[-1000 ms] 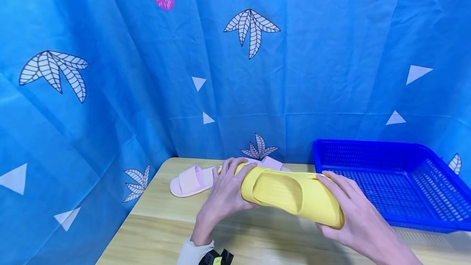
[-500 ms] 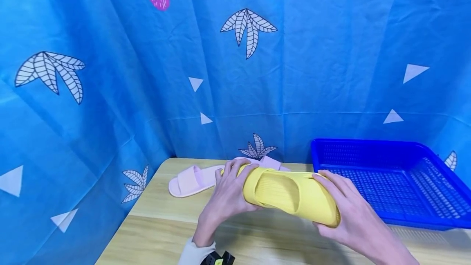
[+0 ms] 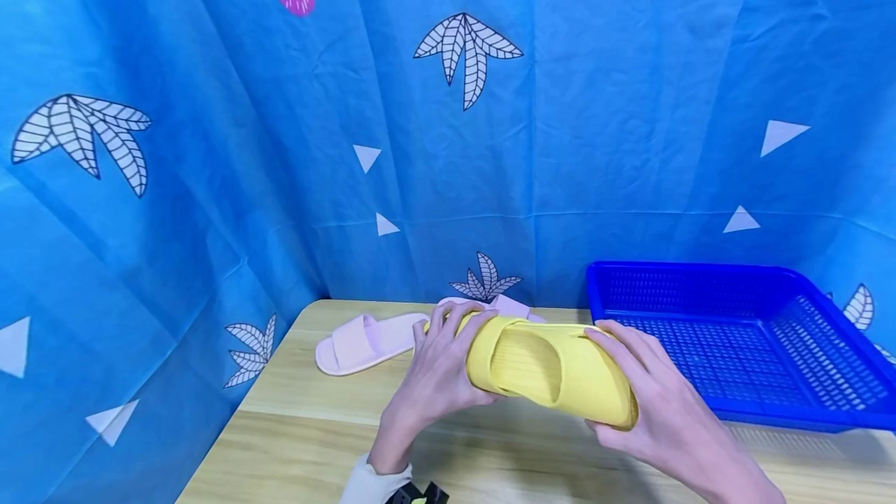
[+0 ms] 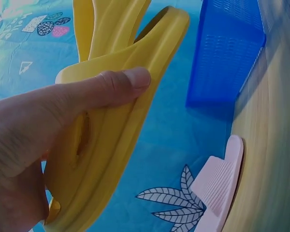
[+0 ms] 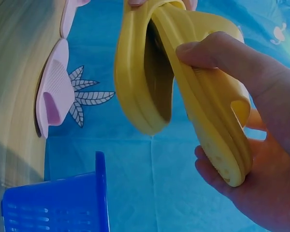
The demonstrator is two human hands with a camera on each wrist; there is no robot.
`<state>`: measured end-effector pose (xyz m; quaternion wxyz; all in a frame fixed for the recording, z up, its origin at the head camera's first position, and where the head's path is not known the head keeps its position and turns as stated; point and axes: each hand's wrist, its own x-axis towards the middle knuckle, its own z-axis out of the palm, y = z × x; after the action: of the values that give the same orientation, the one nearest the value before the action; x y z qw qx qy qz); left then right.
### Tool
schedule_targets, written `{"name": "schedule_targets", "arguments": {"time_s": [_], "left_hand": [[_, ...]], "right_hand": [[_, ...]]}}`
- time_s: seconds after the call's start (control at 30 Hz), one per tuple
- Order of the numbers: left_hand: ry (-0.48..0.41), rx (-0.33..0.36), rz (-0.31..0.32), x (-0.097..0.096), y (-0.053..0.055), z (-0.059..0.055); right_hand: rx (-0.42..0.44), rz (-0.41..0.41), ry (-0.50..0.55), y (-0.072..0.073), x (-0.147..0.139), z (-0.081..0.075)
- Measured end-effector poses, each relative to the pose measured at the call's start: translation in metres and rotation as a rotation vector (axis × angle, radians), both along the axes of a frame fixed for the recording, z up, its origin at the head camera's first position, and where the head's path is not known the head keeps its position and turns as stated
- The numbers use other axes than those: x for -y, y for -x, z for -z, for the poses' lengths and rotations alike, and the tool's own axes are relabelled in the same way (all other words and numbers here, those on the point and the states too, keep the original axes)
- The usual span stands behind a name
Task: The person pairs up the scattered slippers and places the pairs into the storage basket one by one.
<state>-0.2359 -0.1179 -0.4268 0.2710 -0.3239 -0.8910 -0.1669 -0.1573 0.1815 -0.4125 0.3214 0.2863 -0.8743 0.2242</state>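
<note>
Two yellow slippers (image 3: 521, 364), partly tucked into each other, are held above the table between both hands. My left hand (image 3: 444, 368) grips the left end, its thumb pressed along the side of one slipper (image 4: 111, 125) in the left wrist view. At the right end my right hand (image 3: 654, 403) holds on, with the thumb laid on a slipper's sole edge (image 5: 203, 87) in the right wrist view. One pink slipper (image 3: 357, 344) lies on the table behind the left hand. Another pink slipper (image 3: 509, 306) is mostly hidden behind the yellow ones.
A blue plastic basket (image 3: 742, 341) with mesh sides stands at the back right of the wooden table (image 3: 294, 426), just beyond the right hand. A blue patterned curtain (image 3: 448, 177) hangs behind the table and along its left side.
The two hands have come slightly closer together, and the yellow slippers span a little less width. The head view has shifted a bit; the pink slippers and basket stay put.
</note>
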Motion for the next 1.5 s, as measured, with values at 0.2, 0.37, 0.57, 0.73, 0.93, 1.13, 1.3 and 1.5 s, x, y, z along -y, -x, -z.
{"name": "schedule_targets", "arguments": {"time_s": [0.2,0.37,0.57,0.73,0.93,1.13,1.3,1.5], "left_hand": [[-0.023,-0.015,0.0,-0.002,0.001,0.002],[-0.033,-0.029,0.001,-0.005,0.002,0.001],[-0.027,-0.02,0.026,-0.014,0.001,0.0],[-0.024,-0.012,0.007,-0.017,-0.001,-0.001],[-0.032,0.007,0.036,-0.02,-0.002,-0.003],[-0.035,0.019,0.024,-0.021,-0.004,-0.002],[-0.042,0.054,0.023,-0.02,-0.005,0.002],[-0.041,0.077,0.009,-0.018,-0.005,0.007]], "right_hand": [[-0.02,-0.014,0.01,0.002,0.0,0.001],[-0.035,-0.026,0.017,0.005,-0.001,0.0],[-0.03,-0.011,0.01,0.006,0.001,0.002],[-0.025,-0.015,0.017,0.008,0.0,0.003],[-0.007,-0.045,0.029,0.011,0.001,0.004],[0.011,-0.047,0.025,0.014,0.003,0.01],[0.027,-0.057,0.021,0.017,0.003,0.015],[0.047,-0.049,0.017,0.019,0.003,0.022]]}}
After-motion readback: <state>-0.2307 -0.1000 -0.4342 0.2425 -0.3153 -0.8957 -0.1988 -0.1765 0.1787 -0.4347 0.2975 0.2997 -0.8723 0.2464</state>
